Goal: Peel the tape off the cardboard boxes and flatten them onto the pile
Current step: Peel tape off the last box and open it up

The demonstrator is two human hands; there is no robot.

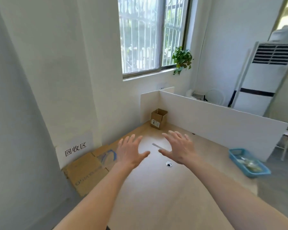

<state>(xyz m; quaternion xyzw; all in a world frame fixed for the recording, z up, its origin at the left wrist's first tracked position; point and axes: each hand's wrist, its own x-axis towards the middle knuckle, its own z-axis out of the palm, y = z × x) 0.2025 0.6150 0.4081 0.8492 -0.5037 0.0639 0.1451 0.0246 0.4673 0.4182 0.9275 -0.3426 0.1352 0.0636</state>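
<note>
While both hands, left hand [130,151] and right hand [179,146], hover with fingers spread (holding nothing), fetching the small brown cardboard box [158,119] at the surface's far corner likely comes next.

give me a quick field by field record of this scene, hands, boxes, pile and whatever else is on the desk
left hand: open, fingers spread, above desk, holds nothing
right hand: open, fingers spread, holds nothing
upright box: far corner of desk, top flaps open, label on front
flattened pile: cardboard at desk's left edge, below wall sign
desk: pale wood, cable hole
slim tool: lies between hands, kind unclear
blue basket: desk's right edge
</note>
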